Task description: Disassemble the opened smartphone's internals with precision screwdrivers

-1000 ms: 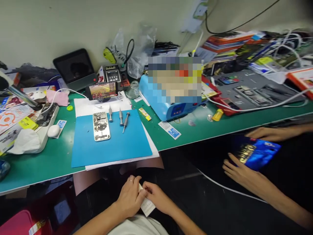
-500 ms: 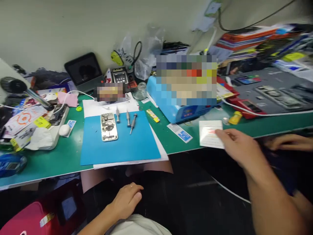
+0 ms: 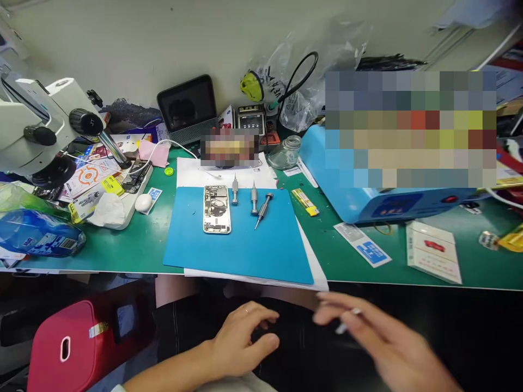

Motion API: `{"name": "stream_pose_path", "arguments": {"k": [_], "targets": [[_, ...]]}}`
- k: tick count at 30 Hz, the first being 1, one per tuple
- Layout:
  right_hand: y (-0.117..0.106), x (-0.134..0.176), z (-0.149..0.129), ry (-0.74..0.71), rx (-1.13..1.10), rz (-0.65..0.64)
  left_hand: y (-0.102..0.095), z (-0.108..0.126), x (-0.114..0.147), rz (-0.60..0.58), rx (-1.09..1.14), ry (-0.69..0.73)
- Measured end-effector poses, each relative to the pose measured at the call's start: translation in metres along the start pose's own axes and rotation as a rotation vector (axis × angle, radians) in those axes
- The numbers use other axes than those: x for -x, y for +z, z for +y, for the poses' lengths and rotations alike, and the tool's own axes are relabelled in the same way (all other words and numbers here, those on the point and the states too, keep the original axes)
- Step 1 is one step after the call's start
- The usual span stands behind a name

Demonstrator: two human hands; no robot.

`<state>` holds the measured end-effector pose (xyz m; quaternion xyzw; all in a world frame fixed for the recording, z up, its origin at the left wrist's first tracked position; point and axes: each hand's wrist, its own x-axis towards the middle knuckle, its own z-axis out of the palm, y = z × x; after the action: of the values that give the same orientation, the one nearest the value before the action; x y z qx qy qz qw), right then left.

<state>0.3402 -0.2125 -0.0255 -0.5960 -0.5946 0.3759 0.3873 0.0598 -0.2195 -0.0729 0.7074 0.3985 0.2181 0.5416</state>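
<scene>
My left hand (image 3: pixel 245 340) rests on my dark lap below the table edge, fingers loosely apart and holding nothing. My right hand (image 3: pixel 368 337) is beside it, blurred by motion, with a thin white stick (image 3: pixel 346 325) between its fingers. On the table above, an opened phone (image 3: pixel 217 209) lies on a blue mat (image 3: pixel 241 245). Three small screwdrivers (image 3: pixel 254 198) lie next to the phone. A white box with a red mark (image 3: pixel 433 257) lies flat on the green table (image 3: pixel 139 247) to the right.
A microscope (image 3: pixel 36 128) stands at the far left over cluttered papers. A blue machine (image 3: pixel 392 198) sits at the back right. A glass jar (image 3: pixel 286 152), a dark tablet (image 3: pixel 188 109) and a plastic bag line the wall. A red bag (image 3: pixel 65 343) sits under the table.
My right hand left the white box on the table at the right and came back down to my lap with a thin white stick. The view has swung left, towards the blue mat.
</scene>
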Motion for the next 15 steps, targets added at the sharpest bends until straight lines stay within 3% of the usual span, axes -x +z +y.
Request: {"name": "stream_pose_path", "arguments": {"k": [2, 5, 11, 15], "targets": [[0.039, 0.004, -0.031, -0.15, -0.144, -0.211, -0.006, 0.018, -0.009, 0.111, 0.083, 0.199], [0.07, -0.004, -0.052, -0.262, -0.226, -0.252, -0.014, 0.037, -0.015, 0.206, 0.169, 0.348], [0.093, -0.01, -0.054, -0.223, -0.463, -0.255, -0.021, 0.045, -0.006, 0.351, 0.277, 0.194], [0.1, -0.007, -0.053, -0.131, -0.539, -0.184, -0.019, 0.042, -0.001, 0.349, 0.259, 0.112]]}}
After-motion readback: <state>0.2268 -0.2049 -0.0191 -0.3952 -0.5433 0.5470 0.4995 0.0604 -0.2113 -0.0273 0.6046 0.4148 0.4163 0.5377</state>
